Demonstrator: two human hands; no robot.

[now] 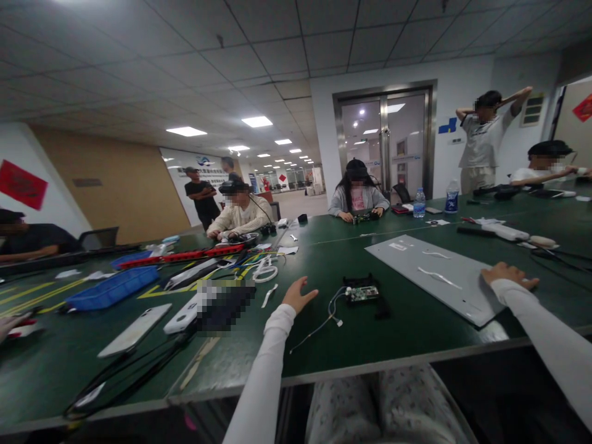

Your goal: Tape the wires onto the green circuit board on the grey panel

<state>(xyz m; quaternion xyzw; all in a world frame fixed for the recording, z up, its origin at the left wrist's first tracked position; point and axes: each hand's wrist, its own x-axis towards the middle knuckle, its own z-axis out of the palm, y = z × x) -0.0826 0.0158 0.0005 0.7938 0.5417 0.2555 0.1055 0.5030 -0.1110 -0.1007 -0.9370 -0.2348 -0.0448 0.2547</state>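
Observation:
My left hand [300,295] is just above or on the green table [319,345], thumb and fingers apart, holding nothing. To its right lies a small green circuit board [364,293] in a black frame, with thin wires [329,311] trailing towards the table's front edge. A grey flat panel [393,262] lies further right, bearing two white strips [439,277] and a small label. My right hand [509,275] rests at the panel's right edge, fingers spread. A short white strip [269,296] is left of my left hand.
On the left are a blue tray [113,288], a white phone [135,330], a white device [189,311] and black cables [134,370]. Bottles [419,203] stand at the back. A co-worker [358,194] sits opposite; others sit or stand around. White tools with cables [509,231] lie far right.

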